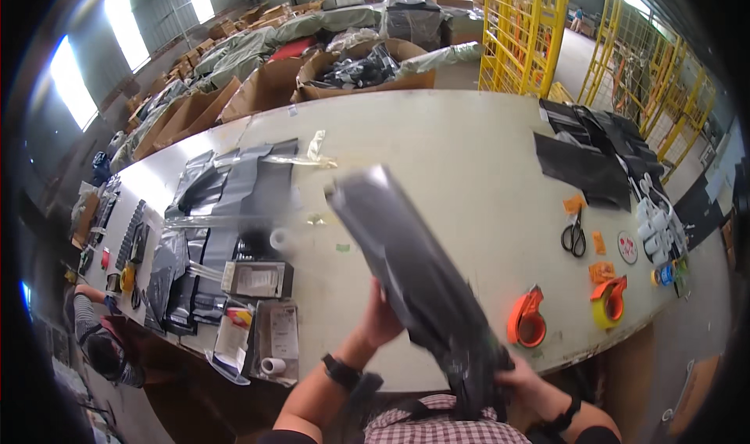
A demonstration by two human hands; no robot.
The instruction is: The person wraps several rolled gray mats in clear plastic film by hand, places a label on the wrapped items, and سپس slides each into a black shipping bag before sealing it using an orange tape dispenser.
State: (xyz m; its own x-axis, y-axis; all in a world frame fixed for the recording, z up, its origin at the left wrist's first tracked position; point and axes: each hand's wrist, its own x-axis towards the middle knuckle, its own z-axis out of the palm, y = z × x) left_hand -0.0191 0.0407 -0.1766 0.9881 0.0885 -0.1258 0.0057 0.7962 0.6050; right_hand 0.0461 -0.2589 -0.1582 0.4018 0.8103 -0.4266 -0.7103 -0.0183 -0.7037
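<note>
A long black plastic bag (410,252) is held at a slant above the table, close to my body. It looks filled and stiff at the far end and bunched up at the near end. On its left edge is my left hand (381,317), its fingers partly hidden by the bag. The crumpled near end is gripped by my right hand (522,380). The far end of the bag is slightly blurred. To the right of the bag lie an orange tape dispenser (527,319) and another dispenser with yellow tape (608,303).
Stacks of black bags (258,182) lie on the left of the table (437,131), more bags (586,162) at the right. Black scissors (573,239) lie right; small boxes (262,280) stand left. Another person (105,342) is at the left edge. Cartons (266,88) stand beyond.
</note>
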